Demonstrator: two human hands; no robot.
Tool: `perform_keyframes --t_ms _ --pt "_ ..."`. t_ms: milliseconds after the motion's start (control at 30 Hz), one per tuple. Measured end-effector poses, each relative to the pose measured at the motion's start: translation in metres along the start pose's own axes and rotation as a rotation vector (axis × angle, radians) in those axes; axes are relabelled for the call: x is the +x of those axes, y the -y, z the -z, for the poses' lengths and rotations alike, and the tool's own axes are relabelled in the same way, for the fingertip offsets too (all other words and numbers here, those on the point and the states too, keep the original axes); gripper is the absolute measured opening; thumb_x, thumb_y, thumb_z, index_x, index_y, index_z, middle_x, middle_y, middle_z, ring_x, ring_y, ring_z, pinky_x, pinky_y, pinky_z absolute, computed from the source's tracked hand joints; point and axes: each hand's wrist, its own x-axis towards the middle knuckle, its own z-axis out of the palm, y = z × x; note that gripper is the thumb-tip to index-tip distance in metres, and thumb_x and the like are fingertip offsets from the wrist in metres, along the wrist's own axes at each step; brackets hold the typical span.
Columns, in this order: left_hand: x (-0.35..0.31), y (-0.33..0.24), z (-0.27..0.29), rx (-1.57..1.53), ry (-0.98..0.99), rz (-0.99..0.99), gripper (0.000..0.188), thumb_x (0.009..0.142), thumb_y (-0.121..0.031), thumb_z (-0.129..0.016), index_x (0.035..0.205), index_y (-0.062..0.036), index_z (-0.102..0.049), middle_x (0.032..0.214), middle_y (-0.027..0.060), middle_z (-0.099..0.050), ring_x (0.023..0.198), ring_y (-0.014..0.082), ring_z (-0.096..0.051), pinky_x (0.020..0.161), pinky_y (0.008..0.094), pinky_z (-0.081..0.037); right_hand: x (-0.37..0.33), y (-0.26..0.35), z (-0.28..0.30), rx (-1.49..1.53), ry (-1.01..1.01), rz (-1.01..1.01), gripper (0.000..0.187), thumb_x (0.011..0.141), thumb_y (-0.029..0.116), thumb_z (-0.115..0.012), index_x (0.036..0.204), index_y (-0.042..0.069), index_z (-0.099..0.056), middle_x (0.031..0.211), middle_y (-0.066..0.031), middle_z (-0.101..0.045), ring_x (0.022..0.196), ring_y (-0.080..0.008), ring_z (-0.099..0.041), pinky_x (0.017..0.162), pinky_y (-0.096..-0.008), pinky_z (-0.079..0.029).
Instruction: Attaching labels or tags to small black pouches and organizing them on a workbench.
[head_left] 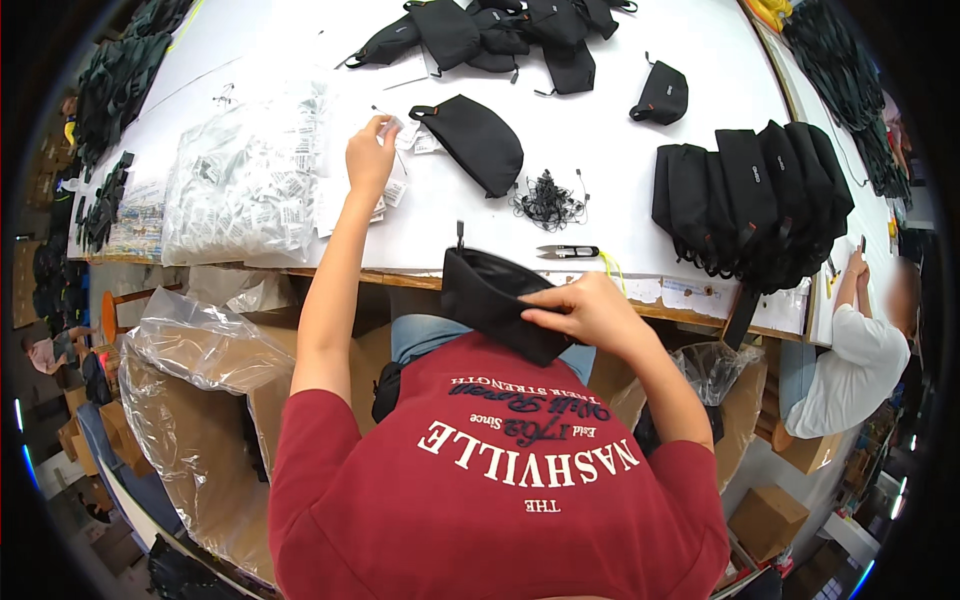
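At the far left of the white desk [620, 160], a bulging clear plastic bag [240, 195] holds many small printed tags. Just right of it, the left hand [370, 160] reaches over a few loose tags [393, 191], its fingertips pinched together on a small white tag [396, 125], with a thin dark cord beside them. Near these fingers, to the right, a closed black pouch [470, 145] lies slantwise, its loop end toward the hand; farther back is a pile of similar pouches [490, 38].

The open black pouch [490, 305] is at the near edge of the desk, above the person's lap, tilted, with its mouth up and its zip pull standing at the left corner. It lies well apart from the left fingers. The right hand [592, 312] comes from its right side, thumb and fingers grasping the rim of the mouth; how far any finger goes inside I cannot tell. Beyond this hand, on the desk, are a pair of snips [568, 252] and a tangle of black cords [548, 200]. Farther right, a single pouch [660, 95] lies behind a tight row of black pouches [760, 190]
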Motion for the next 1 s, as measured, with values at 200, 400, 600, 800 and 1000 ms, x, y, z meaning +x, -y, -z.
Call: perform_keyframes --t_ms 200,400,600,800,1000 --pt "-0.042 -0.11 0.1 -1.016 0.345 -0.067 0.014 0.083 -0.013 -0.066 0.092 -0.003 -0.065 0.088 0.0103 -0.067 0.083 0.0184 -0.063 0.081 0.0289 -0.045 0.026 0.008 0.022 -0.344 -0.116 0.101 0.019 0.079 0.031 -0.066 0.087 0.015 -0.072 0.052 -0.0104 -0.056 0.049 -0.0278 -0.058 0.049 -0.0368 -0.045" --pt "-0.055 -0.111 0.119 -0.612 0.258 -0.426 0.017 0.081 -0.016 -0.066 0.095 -0.0057 -0.068 0.112 0.009 -0.062 0.114 0.0221 -0.05 0.096 0.036 -0.037 0.041 0.016 0.03 -0.42 -0.224 0.222 0.017 0.077 0.026 -0.069 0.092 0.017 -0.072 0.048 -0.0079 -0.052 0.042 -0.0242 -0.052 0.042 -0.0335 -0.039" --pt "-0.097 -0.083 0.083 -1.777 0.332 0.451 0.073 0.083 -0.039 -0.067 0.135 -0.002 -0.033 0.137 0.0086 -0.042 0.126 0.021 -0.041 0.108 0.0371 -0.029 0.049 0.024 0.027 -0.36 -0.396 0.259 0.021 0.077 0.021 -0.07 0.097 0.017 -0.071 0.045 -0.0071 -0.047 0.039 -0.0218 -0.048 0.042 -0.0321 -0.038" --pt "-0.122 -0.09 0.064 -2.022 0.539 0.698 0.053 0.086 -0.031 -0.064 0.128 -0.0043 -0.046 0.123 0.0083 -0.055 0.115 0.0209 -0.052 0.1 0.0367 -0.039 0.057 0.036 0.016 -0.256 -0.462 0.24 0.03 0.078 0.021 -0.07 0.108 0.017 -0.069 0.044 -0.0075 -0.041 0.037 -0.018 -0.044 0.041 -0.0299 -0.036" --pt "-0.109 -0.108 0.077 -2.037 0.47 0.793 0.033 0.088 -0.025 -0.062 0.114 -0.004 -0.056 0.108 0.0082 -0.063 0.098 0.0199 -0.061 0.089 0.0345 -0.048 0.055 0.038 0.02 -0.184 -0.528 0.26 0.032 0.077 0.023 -0.072 0.108 0.017 -0.069 0.044 -0.0059 -0.038 0.037 -0.0151 -0.039 0.041 -0.0277 -0.033"
